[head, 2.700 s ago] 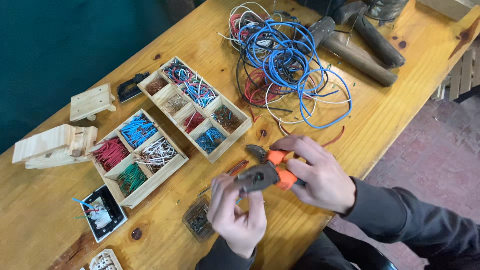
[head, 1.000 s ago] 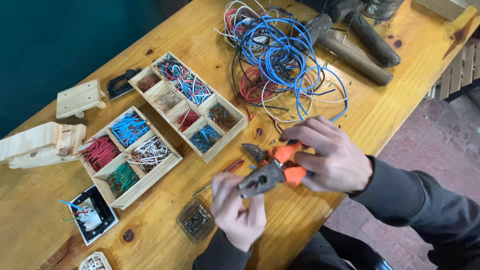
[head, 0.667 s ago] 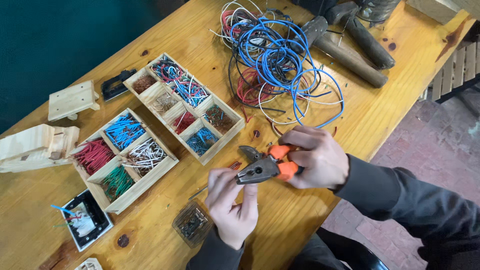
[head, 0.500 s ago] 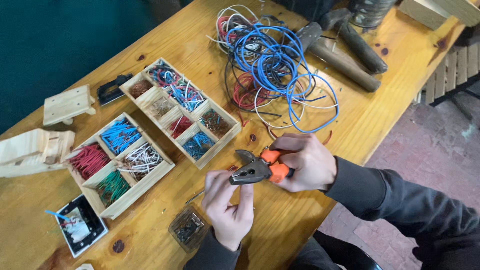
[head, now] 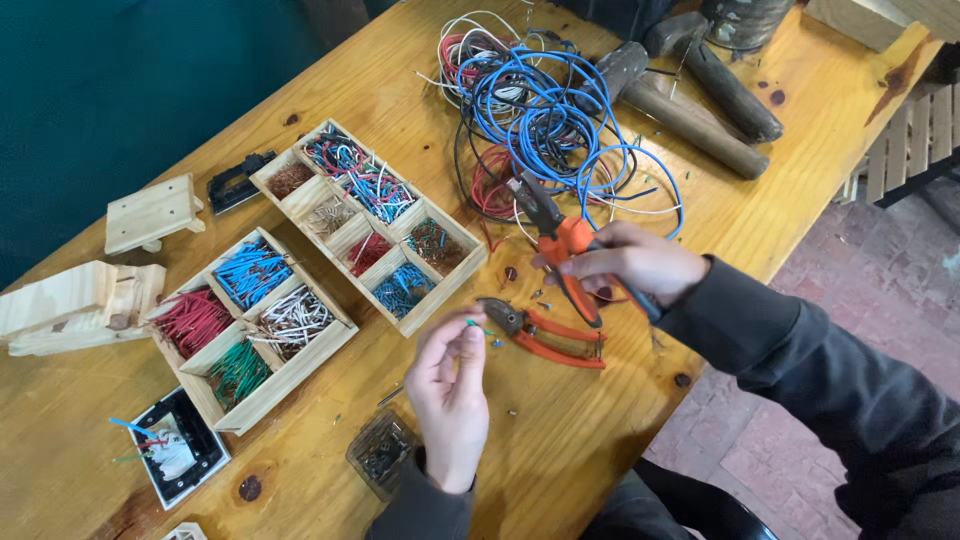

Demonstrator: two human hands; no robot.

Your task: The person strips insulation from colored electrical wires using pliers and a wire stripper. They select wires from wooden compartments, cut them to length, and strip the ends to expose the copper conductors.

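Pliers with orange grips sit in your right hand, fingers wrapped shut around the handles, dark steel nose pointing up toward the wire tangle. Your left hand pinches a short green wire between thumb and fingertips, just below the long tray. A second pair of orange-handled cutters lies flat on the table, just right of that left hand and below the held pliers, untouched.

The long tray is bare wood, split into small square cells: blue, red, copper-brown and mixed wire bits. Left of the long tray stands a squarer wooden tray with four cells of red, blue, white and green cut wires, all thin and straight. Below that tray lies a black-framed switch plate with loose stubs of wire on it. A small clear plastic box of dark bits rests right of the plate, touching your left wrist. Above the long tray, the tangle loops in blue, white, red and black, glossy and springy. Beyond the tangle lie hammers with round, worn wooden handles. Pale wooden blocks sit left of both trays. The table is varnished knotty pine.
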